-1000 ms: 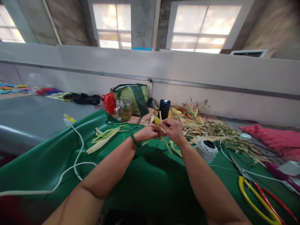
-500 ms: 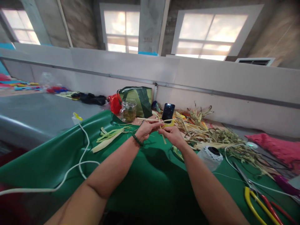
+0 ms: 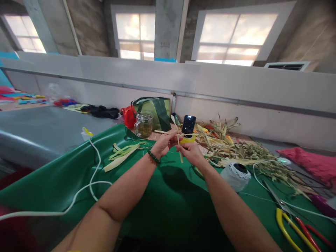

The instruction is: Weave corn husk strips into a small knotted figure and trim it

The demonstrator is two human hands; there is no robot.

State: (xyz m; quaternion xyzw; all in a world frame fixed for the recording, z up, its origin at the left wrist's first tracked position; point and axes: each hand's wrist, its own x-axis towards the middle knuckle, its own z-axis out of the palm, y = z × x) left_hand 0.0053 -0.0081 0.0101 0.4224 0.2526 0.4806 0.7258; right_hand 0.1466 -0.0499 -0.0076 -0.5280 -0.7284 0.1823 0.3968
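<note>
My left hand (image 3: 165, 144) and my right hand (image 3: 191, 152) meet above the green cloth (image 3: 147, 199), both pinched on thin pale husk strips (image 3: 168, 132) crossed around a small yellow piece (image 3: 188, 139). One strip sticks out level to the left, another hangs down between my hands. A green bead bracelet (image 3: 152, 156) circles my left wrist. A dark phone (image 3: 188, 125) stands upright just behind my hands.
A heap of dried husks and stalks (image 3: 236, 150) lies to the right. A white thread spool (image 3: 235, 176), scissors (image 3: 278, 198) and yellow-and-red handled cutters (image 3: 296, 229) lie right. Left are loose green strips (image 3: 121, 154), a white cable (image 3: 86, 185), a glass mug (image 3: 144, 124) and a green bag (image 3: 154, 111).
My hands rose slightly and shifted the husk piece; a strip that pointed upward now lies level to the left. The camera tilted up a little.
</note>
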